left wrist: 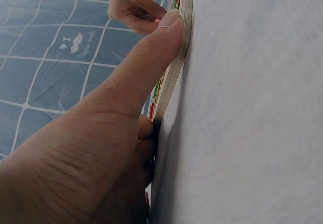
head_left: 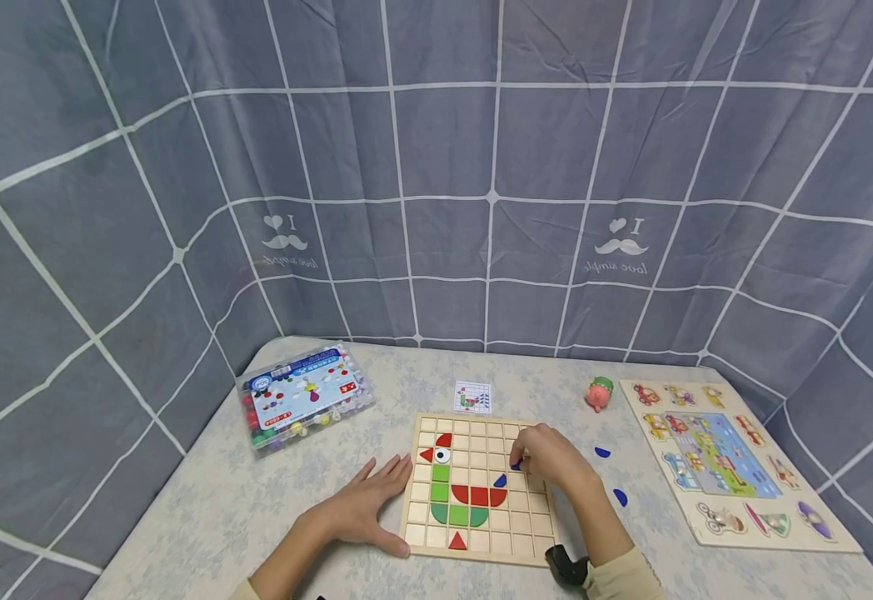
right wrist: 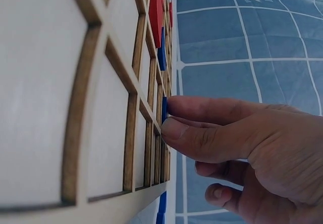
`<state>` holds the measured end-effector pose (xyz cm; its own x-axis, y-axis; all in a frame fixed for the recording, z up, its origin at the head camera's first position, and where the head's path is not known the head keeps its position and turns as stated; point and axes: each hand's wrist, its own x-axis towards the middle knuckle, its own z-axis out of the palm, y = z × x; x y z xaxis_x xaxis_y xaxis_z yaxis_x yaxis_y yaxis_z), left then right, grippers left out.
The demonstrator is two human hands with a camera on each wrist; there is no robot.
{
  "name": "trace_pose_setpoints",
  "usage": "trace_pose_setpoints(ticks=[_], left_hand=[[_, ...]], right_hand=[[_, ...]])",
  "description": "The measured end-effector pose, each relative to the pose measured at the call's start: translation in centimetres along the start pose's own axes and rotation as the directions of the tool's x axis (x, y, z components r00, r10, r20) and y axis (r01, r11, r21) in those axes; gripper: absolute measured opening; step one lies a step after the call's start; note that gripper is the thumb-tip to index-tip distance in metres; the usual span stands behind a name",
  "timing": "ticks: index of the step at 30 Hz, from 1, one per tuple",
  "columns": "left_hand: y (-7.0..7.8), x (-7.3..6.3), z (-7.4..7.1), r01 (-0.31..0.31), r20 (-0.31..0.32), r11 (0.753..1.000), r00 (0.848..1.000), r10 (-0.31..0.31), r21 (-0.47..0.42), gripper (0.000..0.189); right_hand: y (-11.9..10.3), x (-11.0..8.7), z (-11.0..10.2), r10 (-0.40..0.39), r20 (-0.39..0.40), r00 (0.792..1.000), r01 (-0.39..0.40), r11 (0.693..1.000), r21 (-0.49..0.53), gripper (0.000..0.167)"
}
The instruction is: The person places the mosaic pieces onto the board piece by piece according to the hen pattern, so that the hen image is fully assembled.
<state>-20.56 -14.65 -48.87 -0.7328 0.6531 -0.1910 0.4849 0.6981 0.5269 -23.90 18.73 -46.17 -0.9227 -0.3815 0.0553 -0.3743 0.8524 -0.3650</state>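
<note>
A wooden grid board (head_left: 511, 527) lies on the table, with red, green, white and blue pieces set in its cells in the shape of a bird. My right hand (head_left: 554, 457) is over the board's right part, pinching a blue piece (right wrist: 164, 108) between thumb and finger at a cell. Diagonally below it on the board is another blue piece (head_left: 500, 481). Along the left edge rests my left hand (head_left: 365, 506), fingers spread and thumb touching the lower-left side. Two blue half-round pieces (head_left: 602, 452) lie right of the board.
Behind the board lies a small pattern card (head_left: 473, 397). A clear box of colourful beads (head_left: 305, 398) stands back left. To the right are a pink and green figure (head_left: 598, 394) and a wooden picture puzzle (head_left: 736, 467). A black object (head_left: 566, 567) is by the right wrist.
</note>
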Motion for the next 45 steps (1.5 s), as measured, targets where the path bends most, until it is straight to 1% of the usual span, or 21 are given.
trace_pose_setpoints(ticks=[9,12,15,18,25,29,32,36,45], left_hand=[[-0.1,0.0,0.1,0.000,-0.004,1.000,1.000,0.000,0.009,0.117],[0.0,0.0,0.0,-0.004,-0.006,1.000,1.000,0.004,0.009,0.117],[0.0,0.0,-0.1,-0.006,-0.005,1.000,1.000,0.006,0.006,0.117],[0.1,0.0,-0.1,-0.004,-0.001,1.000,1.000,0.004,0.002,0.117],[0.2,-0.1,-0.2,-0.002,0.006,1.000,1.000,0.002,-0.002,0.117],[0.2,0.0,-0.1,0.004,0.007,1.000,1.000,-0.004,0.000,0.117],[0.1,0.0,0.0,0.001,0.004,1.000,1.000,-0.001,0.003,0.117],[0.0,0.1,0.0,0.001,0.004,1.000,1.000,-0.001,-0.002,0.117],[-0.1,0.1,0.0,-0.003,0.003,1.000,1.000,0.003,-0.004,0.117]], right_hand=[[0.0,-0.1,-0.4,0.014,0.016,1.000,-0.015,1.000,0.005,0.021],[0.2,-0.1,-0.8,0.046,0.025,0.999,-0.046,0.998,0.033,0.021],[0.9,-0.2,-1.3,0.095,0.019,0.995,-0.096,0.994,0.060,0.019],[1.8,-0.3,-1.7,0.132,0.006,0.991,-0.132,0.989,0.061,0.015],[4.0,-0.7,-2.4,0.135,-0.041,0.990,-0.134,0.990,0.035,0.008],[4.9,-0.7,-2.3,0.189,-0.049,0.981,-0.188,0.982,0.022,0.009],[5.5,-0.7,-2.1,0.249,-0.039,0.968,-0.248,0.969,0.013,0.011],[5.9,-0.6,-2.0,0.294,-0.025,0.956,-0.294,0.956,-0.011,0.013],[6.3,-0.6,-1.9,0.302,-0.013,0.953,-0.302,0.953,-0.008,0.011]])
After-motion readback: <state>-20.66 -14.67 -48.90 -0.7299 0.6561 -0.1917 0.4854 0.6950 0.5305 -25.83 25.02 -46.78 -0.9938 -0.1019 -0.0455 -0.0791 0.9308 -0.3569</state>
